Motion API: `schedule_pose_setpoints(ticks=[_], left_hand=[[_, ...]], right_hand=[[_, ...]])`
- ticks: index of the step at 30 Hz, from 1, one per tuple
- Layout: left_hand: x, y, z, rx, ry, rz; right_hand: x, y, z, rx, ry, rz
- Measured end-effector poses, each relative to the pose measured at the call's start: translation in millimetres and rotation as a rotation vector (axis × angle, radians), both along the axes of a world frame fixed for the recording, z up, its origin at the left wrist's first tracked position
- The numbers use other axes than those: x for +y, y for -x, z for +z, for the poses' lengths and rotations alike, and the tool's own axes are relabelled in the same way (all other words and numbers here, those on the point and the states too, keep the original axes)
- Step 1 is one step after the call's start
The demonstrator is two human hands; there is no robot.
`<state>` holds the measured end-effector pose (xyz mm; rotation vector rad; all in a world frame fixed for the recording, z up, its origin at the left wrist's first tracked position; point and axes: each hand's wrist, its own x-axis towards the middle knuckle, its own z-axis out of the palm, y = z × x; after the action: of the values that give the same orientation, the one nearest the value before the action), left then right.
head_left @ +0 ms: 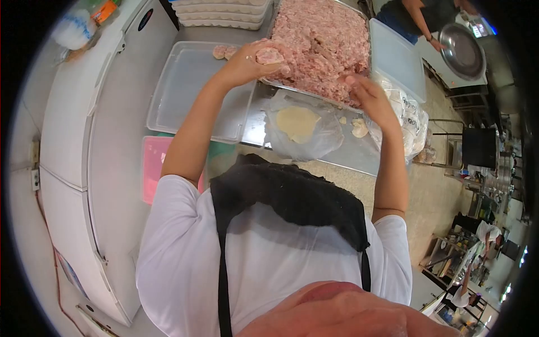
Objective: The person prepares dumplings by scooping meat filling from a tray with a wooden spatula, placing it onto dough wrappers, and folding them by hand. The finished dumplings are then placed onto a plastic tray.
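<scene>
Within left grip (251, 62), lump (270, 55); under right grip (371, 96), mince (323, 33).

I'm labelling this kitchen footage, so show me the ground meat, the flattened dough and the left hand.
Ground meat (323, 48): head view, middle of its surface.
Flattened dough (296, 123): head view, middle of the pale sheet.
Left hand (250, 60): head view, middle of the hand.

I see white-flecked pink meat (320, 31), cream dough (296, 123) by the front edge of the grey table (255, 128), a black apron (292, 196).
</scene>
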<state>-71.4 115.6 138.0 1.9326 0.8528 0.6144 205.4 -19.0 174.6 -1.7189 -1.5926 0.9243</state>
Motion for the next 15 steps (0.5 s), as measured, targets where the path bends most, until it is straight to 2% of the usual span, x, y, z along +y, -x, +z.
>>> schedule_pose_setpoints(ticks=[2, 3, 6, 7, 8, 10, 11, 13, 14, 15], left_hand=[[10, 17, -6, 0.035, 0.031, -0.005], [14, 26, -11, 0.005, 0.071, -0.01], [21, 54, -16, -0.043, 0.165, -0.011], [20, 62, -10, -0.032, 0.179, -0.014], [21, 69, -7, -0.022, 0.194, -0.019], [36, 82, -23, -0.132, 0.002, -0.14], [43, 87, -34, -0.188, -0.095, -0.202], [47, 97, -49, -0.104, -0.427, -0.13], [50, 101, -55, -0.061, -0.593, -0.091], [50, 105, -50, -0.051, -0.331, -0.074]], right_hand=[[6, 20, -18, 0.105, 0.24, 0.002], [8, 39, -14, 0.224, 0.3, 0.103], [15, 81, -4, 0.27, 0.251, 0.136], [22, 88, -5, 0.142, 0.221, 0.18], [25, 98, -11, 0.013, 0.035, 0.197], [31, 118, -27, -0.248, -0.339, 0.225], [36, 120, -24, -0.322, -0.28, 0.228], [47, 120, -6, -0.469, -0.163, 0.23], [47, 122, 4, -0.53, -0.187, 0.201], [46, 126, 14, -0.591, -0.214, 0.174]])
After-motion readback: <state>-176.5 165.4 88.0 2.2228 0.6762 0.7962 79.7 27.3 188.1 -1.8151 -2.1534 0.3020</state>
